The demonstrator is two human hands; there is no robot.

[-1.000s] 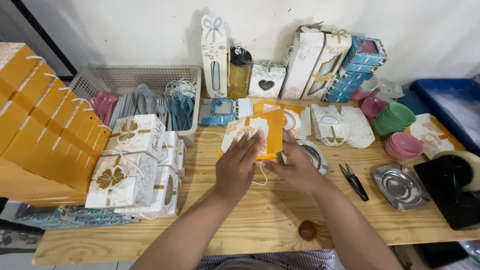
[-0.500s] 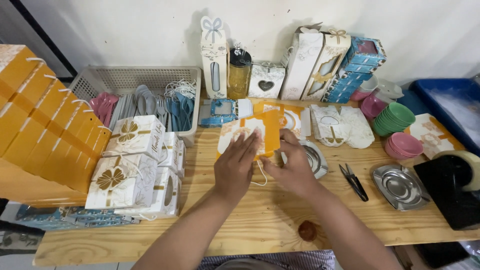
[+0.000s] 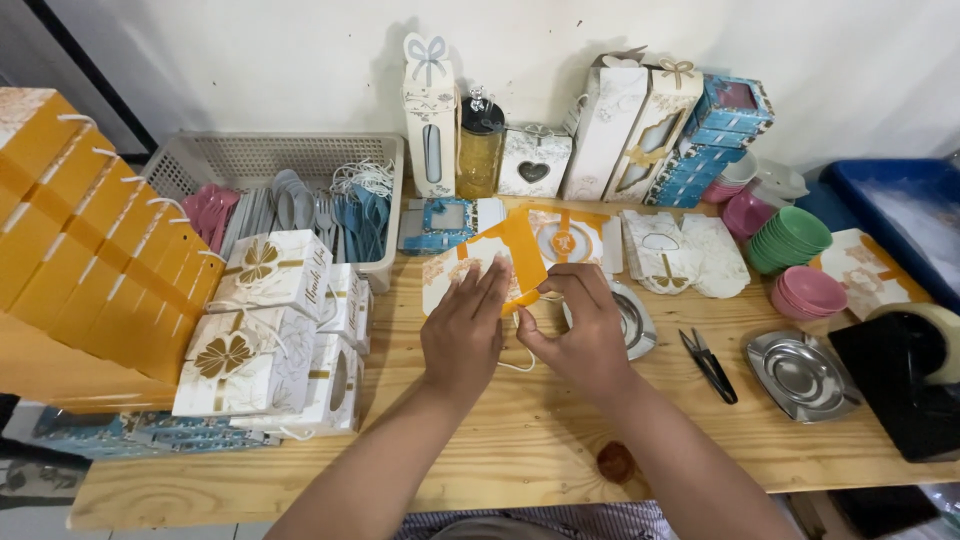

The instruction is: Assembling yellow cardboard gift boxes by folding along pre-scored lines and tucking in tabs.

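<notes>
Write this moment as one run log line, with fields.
left hand: pressing orange-white box blank | right hand: pinching blank edge | surface: wooden table

Both forearms enter from the lower edge and converge toward the centre, bare to the elbow. The left hand (image 3: 462, 335) lies palm down, back of the hand upward, fingers extended forward and held close together. The right hand (image 3: 583, 335) sits just beside it, knuckles up, fingers curled inward and thumb directed toward the left hand in a pinching pose. The two hands are near each other, thumbs almost meeting.
</notes>
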